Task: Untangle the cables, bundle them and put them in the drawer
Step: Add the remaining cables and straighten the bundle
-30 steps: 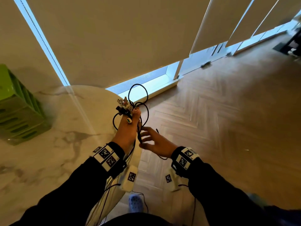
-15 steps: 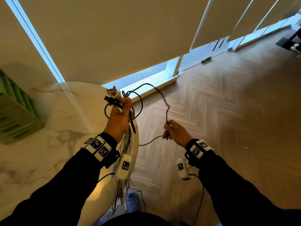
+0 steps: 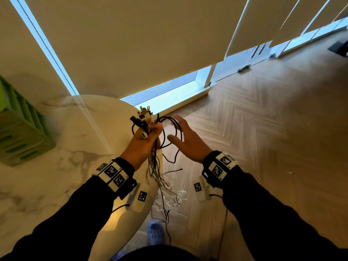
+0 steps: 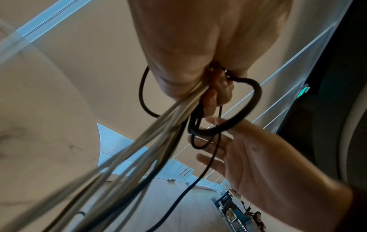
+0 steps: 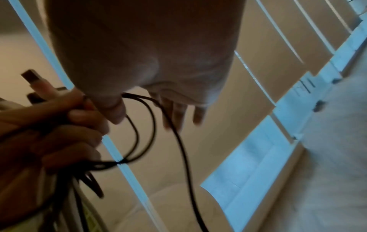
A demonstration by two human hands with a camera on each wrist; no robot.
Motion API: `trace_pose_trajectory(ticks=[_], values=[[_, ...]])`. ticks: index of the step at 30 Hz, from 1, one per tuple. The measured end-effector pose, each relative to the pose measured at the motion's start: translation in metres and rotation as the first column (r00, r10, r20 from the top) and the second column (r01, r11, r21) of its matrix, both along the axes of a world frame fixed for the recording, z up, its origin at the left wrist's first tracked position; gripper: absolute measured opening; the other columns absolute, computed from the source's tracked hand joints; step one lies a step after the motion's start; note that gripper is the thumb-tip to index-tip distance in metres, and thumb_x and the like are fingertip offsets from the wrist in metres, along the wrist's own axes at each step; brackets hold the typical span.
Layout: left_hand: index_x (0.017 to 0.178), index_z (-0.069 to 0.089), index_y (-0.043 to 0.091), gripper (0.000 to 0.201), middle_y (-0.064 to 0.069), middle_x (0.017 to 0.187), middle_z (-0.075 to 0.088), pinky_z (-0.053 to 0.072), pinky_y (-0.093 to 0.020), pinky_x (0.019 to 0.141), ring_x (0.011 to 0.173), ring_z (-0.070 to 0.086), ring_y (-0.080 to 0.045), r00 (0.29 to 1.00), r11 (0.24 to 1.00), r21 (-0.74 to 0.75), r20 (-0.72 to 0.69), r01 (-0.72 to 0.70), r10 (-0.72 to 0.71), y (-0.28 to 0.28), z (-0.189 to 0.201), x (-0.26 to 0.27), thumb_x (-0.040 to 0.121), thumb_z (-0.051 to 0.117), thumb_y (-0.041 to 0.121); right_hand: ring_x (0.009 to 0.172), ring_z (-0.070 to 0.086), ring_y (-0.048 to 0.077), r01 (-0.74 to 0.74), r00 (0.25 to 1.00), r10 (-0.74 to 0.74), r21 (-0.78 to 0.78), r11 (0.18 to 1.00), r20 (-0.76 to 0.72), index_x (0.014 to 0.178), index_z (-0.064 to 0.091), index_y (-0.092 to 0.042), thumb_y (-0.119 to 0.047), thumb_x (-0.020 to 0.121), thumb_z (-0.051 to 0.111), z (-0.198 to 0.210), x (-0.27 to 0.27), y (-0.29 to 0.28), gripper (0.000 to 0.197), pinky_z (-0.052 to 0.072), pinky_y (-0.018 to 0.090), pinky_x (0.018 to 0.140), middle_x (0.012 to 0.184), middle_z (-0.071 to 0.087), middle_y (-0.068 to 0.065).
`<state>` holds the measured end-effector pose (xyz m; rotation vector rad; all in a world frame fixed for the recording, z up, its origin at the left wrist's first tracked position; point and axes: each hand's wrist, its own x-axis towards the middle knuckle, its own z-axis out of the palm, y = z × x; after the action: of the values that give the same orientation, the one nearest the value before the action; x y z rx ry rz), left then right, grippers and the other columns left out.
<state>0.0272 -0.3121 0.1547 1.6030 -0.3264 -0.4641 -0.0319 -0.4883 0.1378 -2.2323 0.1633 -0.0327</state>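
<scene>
I see open air over the wood floor (image 3: 263, 147) to the right of my right hand (image 3: 190, 142). Black cable loops (image 3: 170, 132) hang between it and my left hand (image 3: 143, 144); the marble table (image 3: 56, 176) edge blocks below-left.

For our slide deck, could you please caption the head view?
Left hand grips a bunch of cables by their plugs while the open right hand reaches into a black loop.
</scene>
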Motion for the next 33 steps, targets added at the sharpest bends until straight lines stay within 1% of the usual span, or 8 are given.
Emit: trace_pose_trajectory(ticks=[4, 10, 14, 19, 22, 25, 28, 33], values=[[0.088, 0.053, 0.011, 0.034, 0.003, 0.056, 0.043, 0.044, -0.023, 0.057, 0.054, 0.041, -0.011, 1.0, 1.0, -0.009, -0.027, -0.015, 0.015, 0.0, 0.001, 0.0, 0.103, 0.05, 0.041, 0.064, 0.068, 0.019, 0.026, 1.0, -0.027, -0.088, 0.996, -0.009, 0.128, 0.041, -0.02, -0.044, 0.106, 0.032, 0.019, 0.009, 0.005, 0.033, 0.059, 0.042, 0.067, 0.082, 0.069, 0.009], [0.08, 0.037, 0.017, 0.035, 0.004, 0.062, 0.027, 0.023, -0.026, 0.052, 0.052, 0.023, -0.011, 0.994, 0.99, -0.105, -0.055, -0.096, 0.09, -0.003, -0.002, 0.007, 0.108, 0.041, 0.038, 0.049, 0.043, 0.013, 0.114, 0.988, -0.078, -0.28, 0.953, 0.135, 0.103, 0.048, -0.018, -0.044, 0.106, 0.028, 0.01, 0.0, -0.012, 0.033, 0.037, 0.034, 0.053, 0.058, 0.048, -0.003], [0.078, 0.036, 0.024, 0.033, -0.011, 0.08, 0.017, 0.015, -0.038, 0.061, 0.057, 0.014, -0.016, 0.973, 0.959, -0.191, -0.141, -0.209, 0.184, 0.005, -0.002, 0.017, 0.109, 0.043, 0.031, 0.064, 0.057, 0.023, 0.216, 0.976, -0.216, -0.159, 0.963, 0.017, 0.099, 0.057, -0.021, -0.044, 0.106, 0.033, -0.006, -0.013, -0.047, 0.033, 0.049, 0.039, 0.067, 0.072, 0.061, 0.004], [0.08, 0.042, 0.022, 0.029, 0.002, 0.074, 0.033, 0.019, -0.034, 0.061, 0.062, 0.017, -0.019, 0.97, 0.942, -0.264, -0.181, -0.209, 0.165, 0.009, -0.003, 0.018, 0.108, 0.045, 0.027, 0.121, 0.058, 0.027, -0.049, 0.797, -0.168, -0.34, 0.939, -0.58, 0.133, 0.057, -0.021, -0.02, 0.102, 0.044, -0.042, -0.031, -0.077, 0.034, 0.041, 0.032, 0.102, 0.131, 0.063, 0.01], [0.084, 0.048, 0.019, 0.026, 0.007, 0.072, 0.042, 0.033, -0.027, 0.058, 0.059, 0.032, -0.012, 0.965, 0.935, -0.279, -0.204, -0.221, 0.167, 0.005, -0.008, 0.018, 0.108, 0.046, 0.028, 0.119, 0.058, 0.021, 0.036, 0.916, -0.11, -0.194, 0.98, -0.385, 0.127, 0.059, -0.023, -0.02, 0.102, 0.043, -0.028, -0.021, -0.044, 0.029, 0.044, 0.034, 0.103, 0.129, 0.063, 0.003], [0.088, 0.05, 0.018, 0.022, 0.006, 0.072, 0.043, 0.039, -0.027, 0.059, 0.058, 0.04, -0.01, 0.956, 0.923, -0.295, -0.232, -0.247, 0.182, 0.005, -0.011, 0.017, 0.107, 0.047, 0.028, 0.115, 0.056, 0.012, -0.219, 0.906, 0.193, -0.028, 0.975, -0.377, 0.127, 0.058, -0.024, -0.036, 0.104, 0.043, -0.006, -0.016, 0.01, 0.029, 0.043, 0.033, 0.102, 0.127, 0.063, -0.003], [0.09, 0.05, 0.017, 0.021, 0.006, 0.069, 0.044, 0.042, -0.027, 0.061, 0.058, 0.045, -0.009, 0.947, 0.919, -0.289, -0.253, -0.27, 0.198, 0.01, -0.012, 0.017, 0.107, 0.048, 0.029, 0.107, 0.062, 0.016, -0.337, 0.894, 0.291, -0.083, 0.938, -0.34, 0.126, 0.056, -0.021, -0.049, 0.101, 0.047, -0.007, -0.017, 0.045, 0.038, 0.051, 0.034, 0.093, 0.121, 0.065, 0.001], [0.092, 0.05, 0.013, 0.021, 0.008, 0.061, 0.046, 0.045, -0.027, 0.059, 0.058, 0.047, -0.009, 0.924, 0.898, -0.293, -0.297, -0.329, 0.241, 0.022, -0.016, 0.021, 0.106, 0.05, 0.028, 0.088, 0.062, 0.02, -0.326, 0.945, 0.31, -0.267, 0.907, -0.101, 0.11, 0.056, -0.015, -0.03, 0.101, 0.054, -0.023, -0.015, 0.06, 0.018, 0.054, 0.04, 0.085, 0.104, 0.065, 0.003]])
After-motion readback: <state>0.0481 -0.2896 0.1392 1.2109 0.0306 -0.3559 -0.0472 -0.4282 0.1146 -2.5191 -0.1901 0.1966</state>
